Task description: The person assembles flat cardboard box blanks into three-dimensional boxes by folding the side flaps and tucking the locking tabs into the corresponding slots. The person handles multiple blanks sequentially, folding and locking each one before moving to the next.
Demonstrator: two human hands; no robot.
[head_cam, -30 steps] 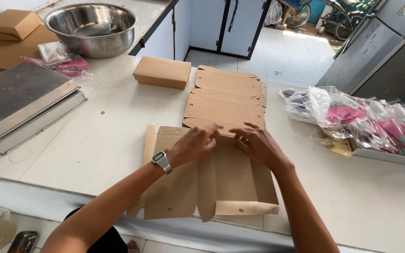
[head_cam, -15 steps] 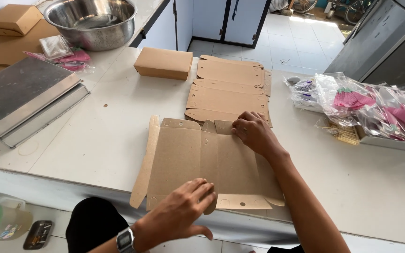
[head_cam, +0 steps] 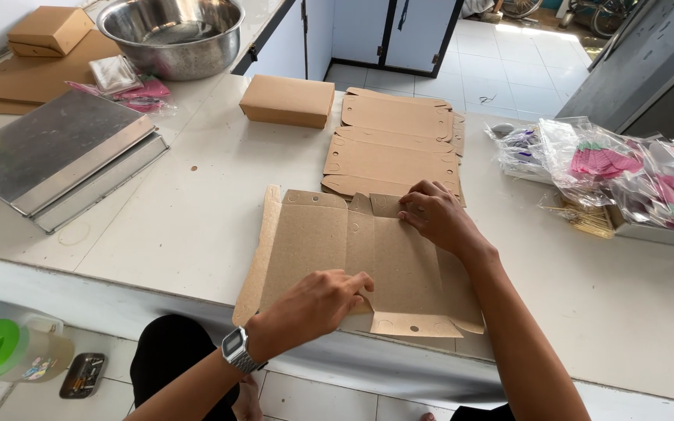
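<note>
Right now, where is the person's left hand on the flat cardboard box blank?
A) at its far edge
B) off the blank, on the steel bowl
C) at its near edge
C: the left hand presses the cardboard blank at its near edge, while the right hand works the far edge.

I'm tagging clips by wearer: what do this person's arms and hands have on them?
Both arms are bare, no sleeves or gloves in view. The left hand has a small silver wristwatch with a rectangular face and metal band. The right hand shows no rings or bands.
</note>
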